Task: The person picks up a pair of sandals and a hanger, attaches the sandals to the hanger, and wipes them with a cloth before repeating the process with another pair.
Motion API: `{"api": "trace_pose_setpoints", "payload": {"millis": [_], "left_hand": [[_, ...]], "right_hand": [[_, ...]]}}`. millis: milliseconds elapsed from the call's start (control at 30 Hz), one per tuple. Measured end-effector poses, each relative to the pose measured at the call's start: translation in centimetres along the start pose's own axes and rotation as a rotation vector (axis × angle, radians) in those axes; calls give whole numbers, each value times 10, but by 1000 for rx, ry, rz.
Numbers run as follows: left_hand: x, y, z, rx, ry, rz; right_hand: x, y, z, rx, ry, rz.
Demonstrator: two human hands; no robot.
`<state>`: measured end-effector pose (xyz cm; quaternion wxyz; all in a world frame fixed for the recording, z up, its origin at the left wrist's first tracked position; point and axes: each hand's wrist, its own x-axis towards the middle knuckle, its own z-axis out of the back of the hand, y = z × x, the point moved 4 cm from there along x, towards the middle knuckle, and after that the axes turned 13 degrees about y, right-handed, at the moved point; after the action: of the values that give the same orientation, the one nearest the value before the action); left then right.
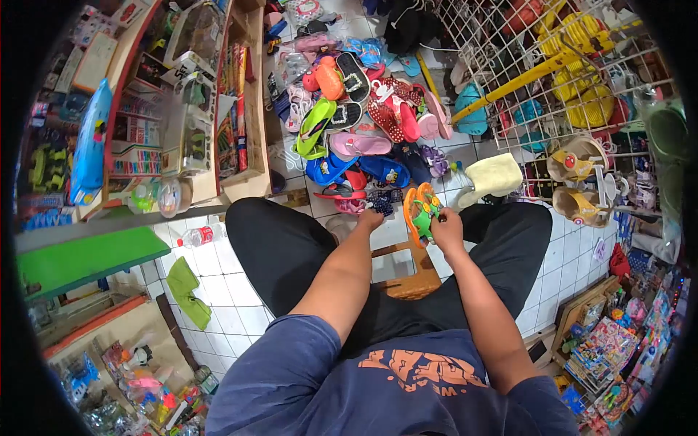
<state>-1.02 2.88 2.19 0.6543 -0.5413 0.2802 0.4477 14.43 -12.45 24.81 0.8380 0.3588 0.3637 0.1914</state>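
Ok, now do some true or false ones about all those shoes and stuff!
The right hand holds orange-and-green sandals. True.
The clear plastic bottle with a red cap stands upright. False: the bottle lies on its side.
Lime-green flip-flops lie in the shoe pile. True.
The person's long trousers are white. False: the trousers are black.

Tiled floor (234, 325): I see a red-capped bottle (198, 236) near a green cloth (189, 291).
Left: I view a green board (91, 254).
Lower right: I spot colorful packets (607, 343).
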Motion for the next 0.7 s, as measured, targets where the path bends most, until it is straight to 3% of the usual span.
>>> {"api": "trace_pose_setpoints", "payload": {"millis": [167,400,467,600,667,700], "left_hand": [[34,8,-13,10,76,-27],[74,-7,-15,-72,31,-86],[74,-22,-6,-101,-131,-156],[121,-10,-9,-133,-235,-137],[111,-17,-4,-796,75,57],[117,-10,-5,-873,121,66]], "right_hand": [[0,-10,-4,63,18,-94],[-1,-15,-9,222,31,-220],[-2,-24,-15,352,39,-174],[-7,-19,-11,363,88,-271],[-9,-21,-11,339,99,-306],[-9,-19,-11,363,83,-283]]}}
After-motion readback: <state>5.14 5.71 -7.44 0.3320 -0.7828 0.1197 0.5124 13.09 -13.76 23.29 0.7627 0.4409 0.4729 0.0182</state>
